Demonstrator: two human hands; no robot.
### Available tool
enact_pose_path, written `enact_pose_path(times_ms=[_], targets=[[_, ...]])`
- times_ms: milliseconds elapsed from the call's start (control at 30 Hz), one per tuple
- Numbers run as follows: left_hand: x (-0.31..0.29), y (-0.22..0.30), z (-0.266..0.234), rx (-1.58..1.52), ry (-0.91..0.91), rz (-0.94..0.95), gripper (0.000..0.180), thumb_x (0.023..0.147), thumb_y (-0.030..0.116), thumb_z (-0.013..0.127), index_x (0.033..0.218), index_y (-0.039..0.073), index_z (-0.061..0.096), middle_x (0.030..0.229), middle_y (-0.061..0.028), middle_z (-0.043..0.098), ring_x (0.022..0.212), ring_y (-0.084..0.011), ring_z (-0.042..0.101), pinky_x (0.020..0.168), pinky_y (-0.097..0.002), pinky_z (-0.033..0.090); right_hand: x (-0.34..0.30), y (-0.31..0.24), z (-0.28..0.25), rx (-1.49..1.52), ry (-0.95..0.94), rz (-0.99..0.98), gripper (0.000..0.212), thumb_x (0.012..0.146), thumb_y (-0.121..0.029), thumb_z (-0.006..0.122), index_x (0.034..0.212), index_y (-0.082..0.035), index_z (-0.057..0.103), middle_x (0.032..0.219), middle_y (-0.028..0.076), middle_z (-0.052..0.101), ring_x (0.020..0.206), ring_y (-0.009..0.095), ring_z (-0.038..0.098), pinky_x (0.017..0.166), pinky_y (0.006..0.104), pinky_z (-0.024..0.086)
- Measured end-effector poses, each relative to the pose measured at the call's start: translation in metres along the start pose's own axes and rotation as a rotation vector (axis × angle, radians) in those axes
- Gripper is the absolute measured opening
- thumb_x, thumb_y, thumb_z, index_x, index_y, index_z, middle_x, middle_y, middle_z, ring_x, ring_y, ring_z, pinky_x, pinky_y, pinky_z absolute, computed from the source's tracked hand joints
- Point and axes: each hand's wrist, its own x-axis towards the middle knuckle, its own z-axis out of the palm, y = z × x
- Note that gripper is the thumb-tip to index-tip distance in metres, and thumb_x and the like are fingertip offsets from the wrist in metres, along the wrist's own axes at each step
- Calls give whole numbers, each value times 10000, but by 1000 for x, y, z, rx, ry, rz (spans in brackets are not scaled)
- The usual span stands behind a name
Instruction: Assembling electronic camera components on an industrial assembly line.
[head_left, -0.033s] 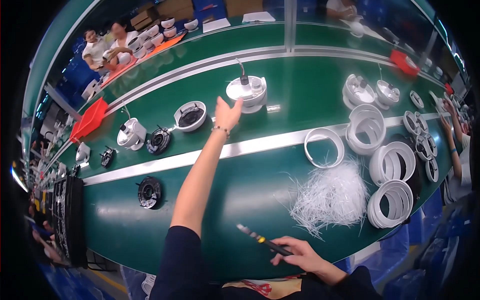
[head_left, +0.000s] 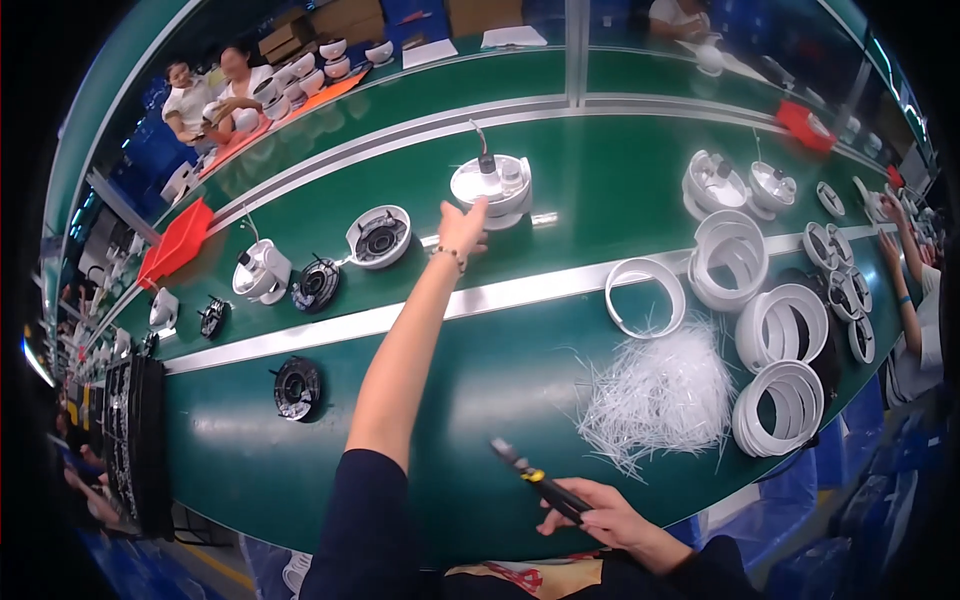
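My left hand (head_left: pixel 463 230) stretches over the far side of the bench with its fingers apart. Its fingertips are at the near edge of a white rounded housing (head_left: pixel 492 192), which has a wire standing up from its top; whether they touch it I cannot tell. Close to my body, my right hand (head_left: pixel 607 515) is closed round a pair of pliers (head_left: pixel 545 485) with dark handles and yellow marks, the metal jaws pointing up and left. Left of my forearm lies a black ring-shaped part (head_left: pixel 297 388). A white bowl-shaped shell (head_left: pixel 381 238) holds a similar black part.
A heap of thin clear-white plastic strips (head_left: pixel 660 400) lies right of centre, beside stacked white rings (head_left: pixel 780 408). More housings (head_left: pixel 715 185) stand at the far right. Red trays (head_left: pixel 178 240) sit on the green bench. A co-worker's arm (head_left: pixel 905 290) reaches in at right.
My left hand has shifted slightly, its fingers turning toward the housing. The pliers in my right hand have swung a little, their jaws now further right and higher.
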Motion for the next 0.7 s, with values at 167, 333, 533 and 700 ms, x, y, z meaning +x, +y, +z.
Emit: enact_pose_path(times_ms=[167,333,533,700], targets=[[11,7,15,-840,-294,-236,448,804,163,510,1130,-78,320,1177,-221,371,960,-364,515,780,-428,493,-2,0,15,-422,95,-356,568,627,59,491,1175,-5,355,1021,85,435,937,154,465,853,292,379],[-52,13,-19,-717,-460,-178,378,762,-40,418,1134,-54,350,1120,-191,435,1011,-308,500,846,-432,476,-11,-44,22,-681,354,-633,497,662,-33,608,1122,30,430,879,56,496,792,122,475,746,251,393],[-180,13,-104,-523,-601,-236,588,724,-79,381,1276,27,207,1202,-152,408,1019,-276,522,804,-402,504,3,-127,80,-1806,651,-953,618,485,-58,650,1090,-2,537,828,112,531,732,255,516,656,311,417],[-215,-9,-123,-286,-491,32,625,698,-67,395,1286,15,200,1196,-119,379,1135,-183,373,938,-289,326,52,-135,103,-2249,626,-892,546,531,-111,655,1059,-22,549,810,73,481,722,224,449,613,329,331]])
